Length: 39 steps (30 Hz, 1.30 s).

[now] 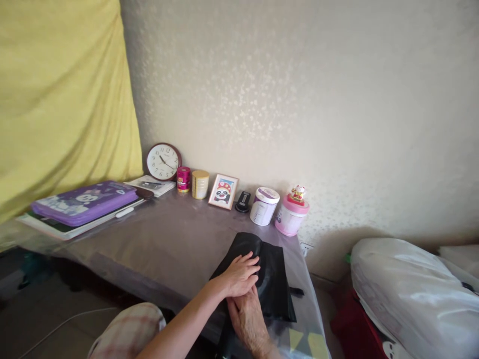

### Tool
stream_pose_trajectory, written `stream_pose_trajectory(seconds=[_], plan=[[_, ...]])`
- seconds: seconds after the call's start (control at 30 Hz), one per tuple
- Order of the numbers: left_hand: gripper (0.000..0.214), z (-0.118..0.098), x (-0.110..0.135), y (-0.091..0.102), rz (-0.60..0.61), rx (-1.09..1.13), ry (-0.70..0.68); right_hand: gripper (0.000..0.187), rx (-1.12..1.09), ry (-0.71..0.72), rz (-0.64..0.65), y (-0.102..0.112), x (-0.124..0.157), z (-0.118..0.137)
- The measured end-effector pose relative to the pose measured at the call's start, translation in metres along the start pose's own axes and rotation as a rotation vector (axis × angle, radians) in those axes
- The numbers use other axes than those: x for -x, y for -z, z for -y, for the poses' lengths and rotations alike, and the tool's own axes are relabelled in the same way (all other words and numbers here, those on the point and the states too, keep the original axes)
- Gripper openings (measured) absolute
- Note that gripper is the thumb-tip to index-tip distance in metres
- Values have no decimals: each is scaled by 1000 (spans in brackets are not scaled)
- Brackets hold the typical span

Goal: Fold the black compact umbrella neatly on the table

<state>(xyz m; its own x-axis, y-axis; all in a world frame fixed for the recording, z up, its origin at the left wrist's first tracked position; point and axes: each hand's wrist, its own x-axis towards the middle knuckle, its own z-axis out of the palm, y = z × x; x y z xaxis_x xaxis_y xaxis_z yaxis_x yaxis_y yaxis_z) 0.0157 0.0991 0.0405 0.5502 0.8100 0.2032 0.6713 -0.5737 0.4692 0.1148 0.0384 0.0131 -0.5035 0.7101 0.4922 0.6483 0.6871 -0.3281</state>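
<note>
A black, soft, slightly shiny folded thing [275, 279], like a flat bag or cover, lies on the table near its right front corner. A short dark strap or tab [297, 291] sticks out at its right side. My left hand [241, 275] rests on it with the fingers stretched out towards the right. Just below, my right hand [247, 311] lies on the same black thing, partly tucked under my left hand. The right thumb is extended; the other right fingers are mostly hidden. Neither hand appears to grasp anything.
Along the wall stand a round clock [163, 161], a pink tin [183, 179], a yellow-lidded tin [200, 184], a panda picture [223, 191], a small black device [243, 202], and two tubs [264, 206]. A purple case [86, 202] lies left. Plastic-covered items [415, 299] stand right.
</note>
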Motion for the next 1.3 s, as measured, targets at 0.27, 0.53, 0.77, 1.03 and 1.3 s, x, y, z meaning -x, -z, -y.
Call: stream_pose_trajectory(seconds=[0.27, 0.53, 0.77, 1.03, 1.3], plan=[[36, 28, -35, 1, 18, -45, 27, 35, -139, -49, -74, 12, -1, 7], [40, 49, -64, -8, -81, -96, 156, 33, -134, -92, -9, 12, 2, 5], [46, 42, -52, 9, -223, -158, 349, 33, -194, -155, -61, 12, 0, 14], [37, -1, -5, -7, -8, -102, 13, 39, -55, -46, -40, 7, -1, 8], [41, 10, 19, -6, 22, -58, 20, 32, -108, 23, -11, 26, 20, 42]])
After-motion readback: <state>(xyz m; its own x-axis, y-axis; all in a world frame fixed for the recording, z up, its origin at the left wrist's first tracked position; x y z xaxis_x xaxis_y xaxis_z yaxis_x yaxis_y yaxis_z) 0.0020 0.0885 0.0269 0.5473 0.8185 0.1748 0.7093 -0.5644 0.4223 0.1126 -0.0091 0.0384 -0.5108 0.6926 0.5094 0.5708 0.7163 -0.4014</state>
